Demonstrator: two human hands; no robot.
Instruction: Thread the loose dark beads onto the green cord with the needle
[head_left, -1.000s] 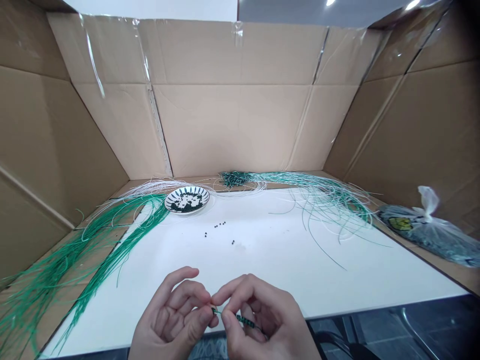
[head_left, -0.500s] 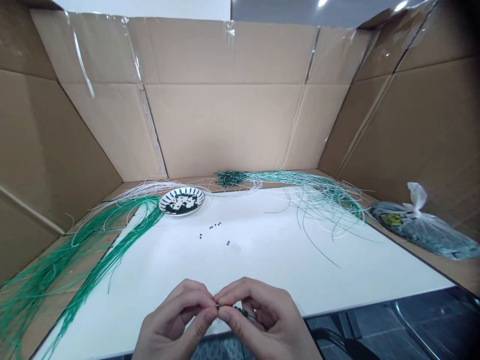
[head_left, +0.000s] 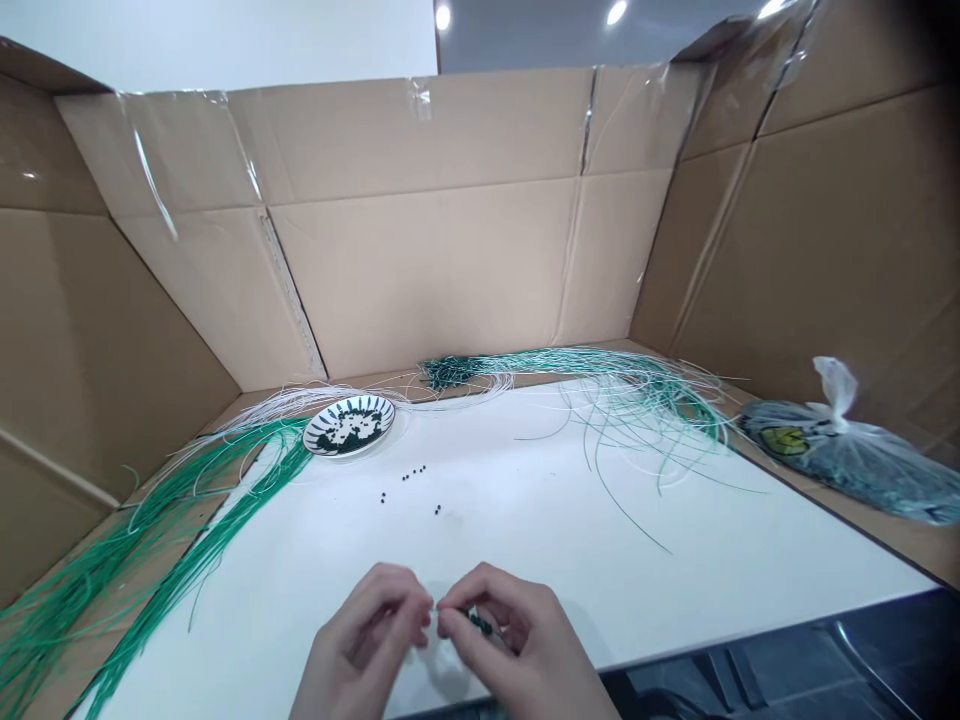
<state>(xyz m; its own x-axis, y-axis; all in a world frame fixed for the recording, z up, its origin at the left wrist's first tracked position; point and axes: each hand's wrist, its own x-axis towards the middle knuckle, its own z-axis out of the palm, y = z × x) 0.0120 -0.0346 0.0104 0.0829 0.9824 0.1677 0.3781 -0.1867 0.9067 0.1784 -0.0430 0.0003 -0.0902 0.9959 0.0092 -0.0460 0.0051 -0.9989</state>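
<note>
On the white counter (head_left: 517, 520), loose dark beads (head_left: 406, 477) are scattered in front of the striped plate (head_left: 386, 416); green strands (head_left: 225, 535) are spread to its left, paler strands (head_left: 649, 385) to its right.

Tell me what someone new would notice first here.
Probably the bright green strands sprawling along the left side of the white tabletop, then the striped dish of small dark beads at its far left. At the near edge, the left hand and right hand bring their fingertips close together, a short beaded piece showing in the right.
</note>
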